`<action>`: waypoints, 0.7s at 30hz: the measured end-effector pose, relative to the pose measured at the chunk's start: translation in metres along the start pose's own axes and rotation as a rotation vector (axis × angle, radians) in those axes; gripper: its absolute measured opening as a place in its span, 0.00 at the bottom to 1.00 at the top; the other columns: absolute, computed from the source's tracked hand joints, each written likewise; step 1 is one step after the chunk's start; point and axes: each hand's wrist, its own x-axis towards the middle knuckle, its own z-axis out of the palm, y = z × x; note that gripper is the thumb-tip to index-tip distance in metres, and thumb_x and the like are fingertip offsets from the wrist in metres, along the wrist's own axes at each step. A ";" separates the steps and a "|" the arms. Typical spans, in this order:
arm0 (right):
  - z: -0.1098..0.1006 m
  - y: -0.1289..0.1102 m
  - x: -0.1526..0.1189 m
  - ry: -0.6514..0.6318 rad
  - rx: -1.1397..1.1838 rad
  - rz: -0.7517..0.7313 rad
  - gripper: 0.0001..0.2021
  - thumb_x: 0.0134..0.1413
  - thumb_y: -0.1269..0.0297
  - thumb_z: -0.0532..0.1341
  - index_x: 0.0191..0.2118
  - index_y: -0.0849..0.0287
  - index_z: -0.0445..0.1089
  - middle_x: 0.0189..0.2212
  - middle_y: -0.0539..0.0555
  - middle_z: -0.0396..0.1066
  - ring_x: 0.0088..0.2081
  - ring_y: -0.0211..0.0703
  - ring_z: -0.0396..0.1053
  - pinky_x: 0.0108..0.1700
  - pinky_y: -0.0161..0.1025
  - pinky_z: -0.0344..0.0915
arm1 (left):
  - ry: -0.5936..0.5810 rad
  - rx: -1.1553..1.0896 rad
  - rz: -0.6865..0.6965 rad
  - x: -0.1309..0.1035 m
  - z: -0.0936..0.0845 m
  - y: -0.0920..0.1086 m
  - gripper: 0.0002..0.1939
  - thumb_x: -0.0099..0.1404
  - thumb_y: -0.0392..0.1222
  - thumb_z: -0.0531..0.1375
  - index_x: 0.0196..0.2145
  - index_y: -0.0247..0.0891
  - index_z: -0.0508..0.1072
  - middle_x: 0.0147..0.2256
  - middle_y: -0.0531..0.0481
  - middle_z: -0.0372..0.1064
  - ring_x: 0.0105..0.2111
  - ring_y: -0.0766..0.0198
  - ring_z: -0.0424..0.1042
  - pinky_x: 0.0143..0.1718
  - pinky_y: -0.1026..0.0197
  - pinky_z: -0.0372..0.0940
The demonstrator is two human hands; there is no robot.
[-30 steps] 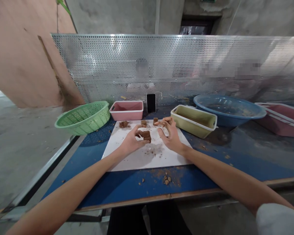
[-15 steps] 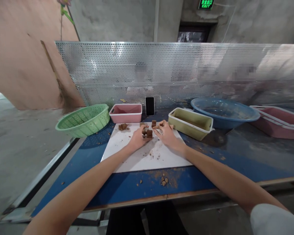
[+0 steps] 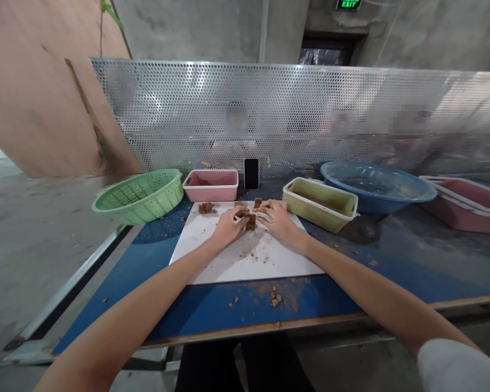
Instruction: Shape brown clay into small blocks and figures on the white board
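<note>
On a white board (image 3: 224, 264), my left hand (image 3: 227, 226) has its thumb and fingers closed on a small brown clay piece (image 3: 250, 222). My right hand (image 3: 283, 223) comes in from the other side, its fingers stretched out and apart at the same piece; whether they touch it I cannot make out. Just behind the fingers stands another brown clay block (image 3: 257, 202). A rough clay lump (image 3: 206, 208) lies at the board's far left. Fingers hide part of the clay between my hands.
Behind the board are a green basket (image 3: 141, 198), a pink bin (image 3: 210, 193), a phone (image 3: 251, 174) and an olive bin (image 3: 320, 204). A blue basin (image 3: 375, 185) and pink bins (image 3: 469, 204) stand to the right. Clay crumbs (image 3: 275, 299) lie near the table's front edge.
The clay piece at my left hand has turned and sits between both hands. My right fingers have spread and shifted toward it. The view has tilted slightly.
</note>
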 end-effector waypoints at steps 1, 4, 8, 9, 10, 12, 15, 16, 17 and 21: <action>-0.001 0.001 0.000 -0.024 0.004 -0.016 0.10 0.72 0.59 0.59 0.51 0.49 0.76 0.50 0.57 0.75 0.55 0.53 0.69 0.60 0.54 0.62 | 0.000 0.007 0.006 0.001 -0.001 -0.001 0.12 0.66 0.40 0.63 0.48 0.41 0.78 0.45 0.47 0.82 0.46 0.54 0.79 0.52 0.52 0.70; -0.001 0.004 0.000 -0.085 0.005 -0.037 0.11 0.72 0.60 0.59 0.53 0.51 0.76 0.51 0.57 0.78 0.55 0.53 0.72 0.61 0.54 0.62 | -0.005 0.005 0.001 0.003 -0.003 -0.001 0.10 0.66 0.41 0.63 0.45 0.41 0.81 0.45 0.46 0.82 0.46 0.52 0.79 0.51 0.52 0.71; 0.002 0.007 -0.001 -0.081 0.005 -0.037 0.12 0.73 0.61 0.57 0.51 0.53 0.76 0.49 0.57 0.80 0.53 0.53 0.74 0.59 0.54 0.62 | -0.001 0.023 -0.011 0.002 -0.002 -0.001 0.10 0.67 0.43 0.64 0.44 0.42 0.83 0.46 0.46 0.83 0.48 0.50 0.79 0.54 0.49 0.70; 0.003 0.007 -0.001 -0.076 0.004 -0.038 0.12 0.74 0.60 0.56 0.51 0.54 0.76 0.48 0.57 0.80 0.53 0.53 0.74 0.59 0.54 0.62 | 0.003 0.033 -0.015 0.002 -0.002 -0.001 0.10 0.67 0.43 0.63 0.44 0.42 0.83 0.46 0.46 0.83 0.48 0.50 0.79 0.54 0.49 0.70; 0.003 0.007 -0.001 -0.074 0.002 -0.038 0.12 0.74 0.60 0.56 0.50 0.54 0.76 0.48 0.57 0.80 0.53 0.52 0.75 0.59 0.53 0.62 | 0.007 0.039 -0.017 0.002 -0.001 -0.002 0.10 0.68 0.43 0.63 0.44 0.43 0.83 0.46 0.46 0.83 0.48 0.50 0.79 0.55 0.49 0.70; 0.003 0.005 -0.001 -0.073 -0.001 -0.034 0.12 0.74 0.60 0.56 0.50 0.54 0.77 0.47 0.57 0.80 0.51 0.52 0.75 0.58 0.53 0.62 | 0.013 0.037 -0.022 0.002 -0.001 -0.003 0.10 0.68 0.44 0.63 0.44 0.43 0.84 0.45 0.46 0.83 0.47 0.50 0.79 0.54 0.49 0.70; 0.003 0.003 -0.001 -0.069 -0.004 -0.026 0.11 0.73 0.61 0.57 0.50 0.53 0.77 0.47 0.57 0.81 0.51 0.53 0.75 0.58 0.54 0.60 | 0.017 0.003 -0.033 0.002 0.001 -0.003 0.11 0.68 0.45 0.63 0.44 0.41 0.84 0.45 0.45 0.83 0.45 0.51 0.80 0.52 0.51 0.71; 0.003 0.003 -0.001 -0.068 -0.004 -0.024 0.11 0.73 0.61 0.57 0.49 0.53 0.77 0.47 0.57 0.81 0.51 0.53 0.75 0.58 0.54 0.60 | 0.015 -0.014 -0.037 0.002 0.001 -0.002 0.12 0.68 0.45 0.63 0.43 0.41 0.84 0.44 0.45 0.83 0.44 0.51 0.80 0.51 0.51 0.72; 0.003 0.003 -0.001 -0.068 -0.005 -0.021 0.11 0.73 0.61 0.57 0.49 0.53 0.77 0.47 0.57 0.81 0.51 0.53 0.75 0.58 0.54 0.60 | 0.013 -0.031 -0.040 0.002 0.001 -0.002 0.12 0.69 0.46 0.63 0.43 0.40 0.84 0.43 0.45 0.83 0.43 0.52 0.81 0.50 0.52 0.72; 0.005 0.006 -0.001 -0.064 -0.002 -0.036 0.13 0.74 0.59 0.56 0.48 0.54 0.77 0.45 0.57 0.81 0.50 0.52 0.75 0.57 0.53 0.60 | 0.011 -0.076 -0.037 0.001 0.001 0.000 0.12 0.69 0.47 0.62 0.42 0.39 0.84 0.42 0.45 0.84 0.42 0.52 0.81 0.48 0.54 0.72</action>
